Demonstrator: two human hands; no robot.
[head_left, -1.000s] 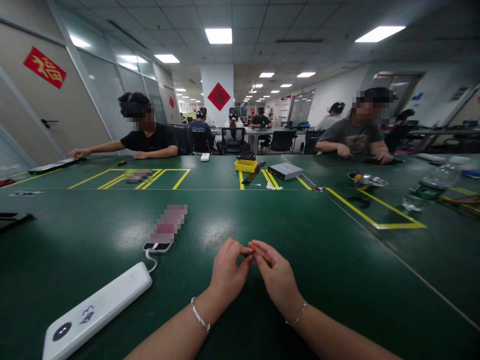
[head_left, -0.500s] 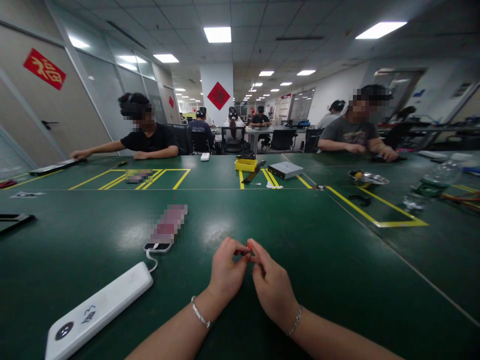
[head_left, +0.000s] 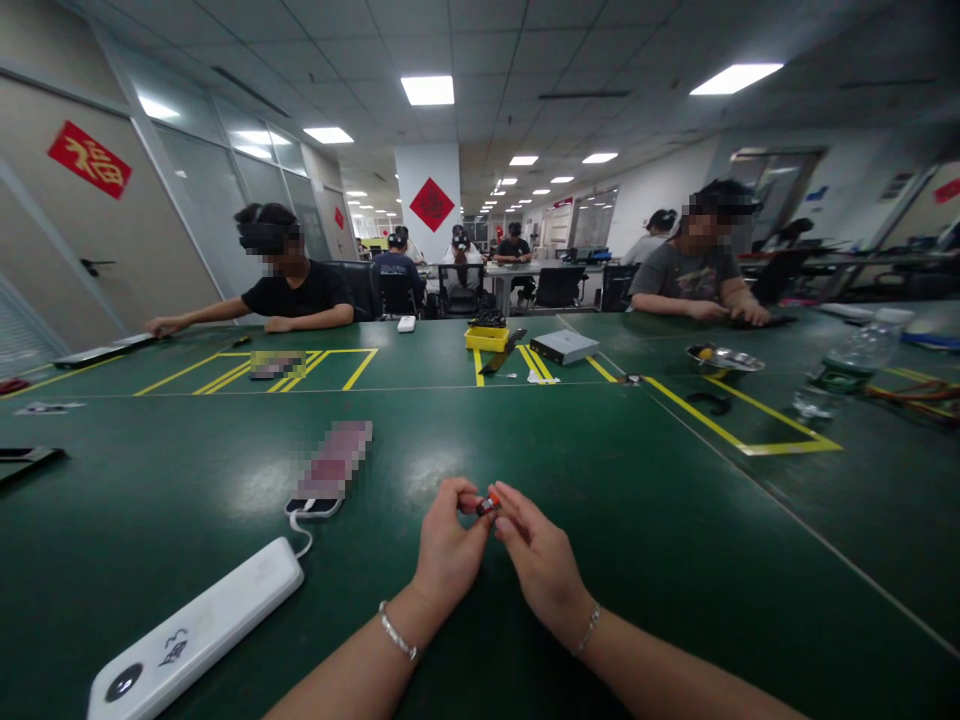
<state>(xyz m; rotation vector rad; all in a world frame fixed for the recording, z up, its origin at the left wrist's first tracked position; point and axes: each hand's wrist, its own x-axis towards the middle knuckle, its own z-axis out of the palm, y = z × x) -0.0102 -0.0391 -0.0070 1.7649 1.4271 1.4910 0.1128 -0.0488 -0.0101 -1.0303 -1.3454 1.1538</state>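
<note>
Just above the green table [head_left: 645, 560], my left hand [head_left: 450, 540] and my right hand [head_left: 547, 560] meet at the fingertips. Between them is a small orange, silver and dark object [head_left: 489, 503], too small for me to tell its kind. My left thumb and fingers pinch its dark end. At the orange end, the thumb and fingers of my right hand close in on it. Part of the object is hidden by the fingertips. Each wrist wears a silver bracelet.
To the left, a white power bank [head_left: 202, 625] is cabled to a phone [head_left: 334, 465]. Farther back are a yellow tray [head_left: 486, 339], a grey box [head_left: 564, 346], a metal dish [head_left: 726, 360] and a plastic bottle [head_left: 847, 370]. Two people sit across the table.
The small object has tilted between my fingertips, and more of its silver and dark part shows. My hands stay close together; the whole view has shifted slightly.
</note>
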